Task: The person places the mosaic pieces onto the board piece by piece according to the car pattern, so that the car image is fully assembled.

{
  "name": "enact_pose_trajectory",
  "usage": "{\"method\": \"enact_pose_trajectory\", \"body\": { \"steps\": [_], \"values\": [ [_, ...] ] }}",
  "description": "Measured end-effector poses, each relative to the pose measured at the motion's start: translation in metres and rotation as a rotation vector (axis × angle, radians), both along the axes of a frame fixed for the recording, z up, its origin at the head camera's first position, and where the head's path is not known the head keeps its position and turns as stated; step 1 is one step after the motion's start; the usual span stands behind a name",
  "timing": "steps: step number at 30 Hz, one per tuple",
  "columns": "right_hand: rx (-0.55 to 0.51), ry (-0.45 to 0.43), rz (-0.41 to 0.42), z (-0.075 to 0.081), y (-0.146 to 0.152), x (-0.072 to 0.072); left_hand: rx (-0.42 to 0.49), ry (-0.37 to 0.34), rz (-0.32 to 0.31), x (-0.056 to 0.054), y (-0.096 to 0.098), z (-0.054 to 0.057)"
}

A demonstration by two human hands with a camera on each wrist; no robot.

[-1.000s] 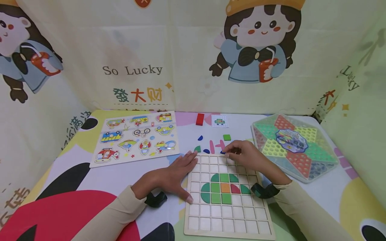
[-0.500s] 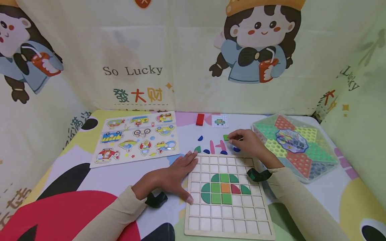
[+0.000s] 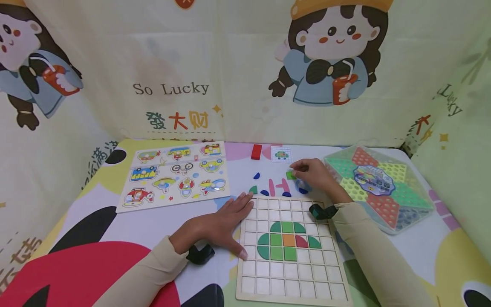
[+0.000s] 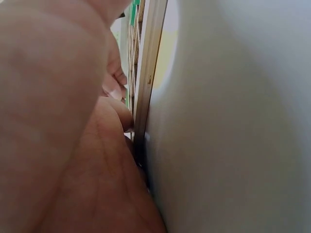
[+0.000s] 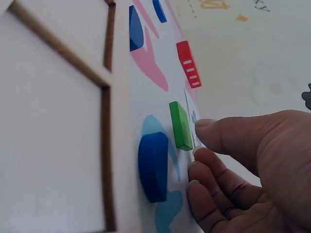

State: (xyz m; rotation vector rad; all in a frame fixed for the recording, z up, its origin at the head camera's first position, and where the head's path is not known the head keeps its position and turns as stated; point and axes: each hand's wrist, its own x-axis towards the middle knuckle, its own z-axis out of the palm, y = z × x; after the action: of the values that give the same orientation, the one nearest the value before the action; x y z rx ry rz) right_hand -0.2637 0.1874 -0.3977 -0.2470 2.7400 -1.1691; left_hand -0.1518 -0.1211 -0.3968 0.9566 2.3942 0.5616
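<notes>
A wooden grid board lies in front of the person, with green, orange and red pieces forming a shape in its cells. The left hand rests at the board's left edge, fingers spread and thumb on the frame; in the left wrist view it lies along the wooden edge. Beyond the board's far edge, the right hand hovers by a green square block. Its thumb and fingertips are apart beside the block, with nothing seen between them. A blue half-round block sits closer to the board.
Several blue pieces and a green quarter-round piece lie behind the board. Farther back are a red block and a pattern card. A vehicle puzzle stands left, a hexagonal game box right.
The right hand has moved away from the board's far edge, back to the green square block, bringing a blue piece into view. The left hand stays at the board; the head view shifts slightly.
</notes>
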Motion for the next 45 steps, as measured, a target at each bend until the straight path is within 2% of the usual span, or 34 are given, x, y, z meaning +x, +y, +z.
{"method": "enact_pose_trajectory", "body": {
  "steps": [5,14,25,34,39,45],
  "values": [
    [0.033,-0.033,0.030,-0.001,-0.002,-0.002,-0.006,0.004,-0.003,0.001,0.000,-0.002],
    [0.106,-0.027,0.078,-0.002,-0.001,-0.004,0.000,0.011,-0.013,0.000,-0.002,-0.005],
    [0.097,-0.009,0.078,-0.005,0.006,-0.002,0.004,0.010,-0.012,-0.001,-0.003,-0.006],
    [0.060,0.029,0.170,0.004,0.013,0.009,0.041,0.017,-0.035,-0.002,-0.003,-0.006],
    [0.069,0.056,0.166,0.009,0.021,0.016,0.037,0.021,-0.035,-0.003,-0.002,-0.006],
    [0.023,0.060,0.178,0.016,0.027,0.027,0.040,0.020,-0.042,-0.003,-0.002,-0.004]
  ]
}}
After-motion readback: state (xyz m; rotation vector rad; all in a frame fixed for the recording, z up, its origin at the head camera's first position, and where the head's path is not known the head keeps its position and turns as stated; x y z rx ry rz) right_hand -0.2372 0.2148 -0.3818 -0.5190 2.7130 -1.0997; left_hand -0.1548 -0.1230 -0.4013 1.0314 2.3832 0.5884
